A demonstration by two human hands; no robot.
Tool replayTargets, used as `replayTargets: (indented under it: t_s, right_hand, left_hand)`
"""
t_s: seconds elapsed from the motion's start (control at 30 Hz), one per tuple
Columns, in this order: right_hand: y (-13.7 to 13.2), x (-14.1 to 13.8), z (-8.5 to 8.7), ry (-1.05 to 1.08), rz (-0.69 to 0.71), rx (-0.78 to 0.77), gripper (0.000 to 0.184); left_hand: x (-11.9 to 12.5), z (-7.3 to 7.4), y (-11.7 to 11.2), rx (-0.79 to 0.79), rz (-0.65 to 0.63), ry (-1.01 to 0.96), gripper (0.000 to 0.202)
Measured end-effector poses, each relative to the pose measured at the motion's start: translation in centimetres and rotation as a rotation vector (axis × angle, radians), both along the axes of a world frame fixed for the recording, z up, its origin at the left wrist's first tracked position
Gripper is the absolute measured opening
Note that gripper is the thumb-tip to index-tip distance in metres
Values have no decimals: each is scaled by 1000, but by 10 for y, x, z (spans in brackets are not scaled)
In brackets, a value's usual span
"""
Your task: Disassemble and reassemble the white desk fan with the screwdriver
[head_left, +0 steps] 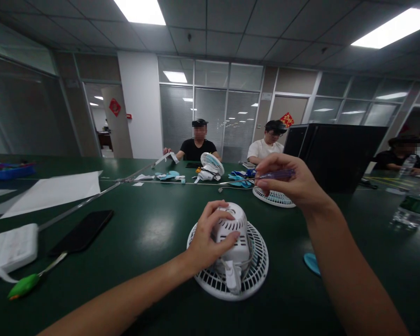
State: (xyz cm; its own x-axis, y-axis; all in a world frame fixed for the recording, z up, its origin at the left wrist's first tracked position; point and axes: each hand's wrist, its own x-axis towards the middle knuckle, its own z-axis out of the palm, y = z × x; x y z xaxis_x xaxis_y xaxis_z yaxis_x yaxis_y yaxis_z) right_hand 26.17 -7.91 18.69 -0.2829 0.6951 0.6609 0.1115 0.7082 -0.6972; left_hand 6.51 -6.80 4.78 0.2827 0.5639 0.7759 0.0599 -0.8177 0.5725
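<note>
A small white fan (257, 275) lies grille down on the dark green table, its rounded motor housing (235, 212) pointing up. My left hand (206, 235) is wrapped over that housing from the left, fingers on the top and thumb across the front. On the near side a white plug-like block (233, 277) rests against the grille. Raised above and right of the fan, my right hand (297, 182) grips a screwdriver (277, 174) by its translucent purple handle. Its thin metal shaft points left, apart from the fan.
Beyond the fan lie another white grille (275, 198) and blue pieces (240, 178). A blue disc (311, 263) is at right. Leftward are a phone (84, 231), white box (12, 249) and paper (56, 191). A black case (336, 154) and bottle (415, 205) stand right. Several people sit opposite.
</note>
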Motion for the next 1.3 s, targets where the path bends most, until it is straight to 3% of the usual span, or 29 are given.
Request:
replayTargets:
  t_s: [0.13, 0.23, 0.37, 0.5, 0.73, 1.3]
  right_hand:
    - [9, -15, -9, 311, -59, -46, 42]
    - [17, -30, -26, 484, -64, -133, 50]
    - [22, -47, -51, 463, -66, -175, 50]
    - [18, -60, -66, 404, -68, -111, 46]
    - [13, -72, -73, 374, -54, -35, 36]
    - [14, -69, -75, 260, -86, -31, 36]
  left_hand:
    - [0, 1, 0, -7, 0, 0, 21]
    - [0, 3, -1, -4, 10, 0, 21]
    - [1, 4, -2, 3, 18, -11, 23]
    - [1, 4, -2, 7, 17, -23, 25]
    - [1, 5, -2, 9, 21, -32, 27]
    - [4, -1, 0, -72, -25, -93, 39]
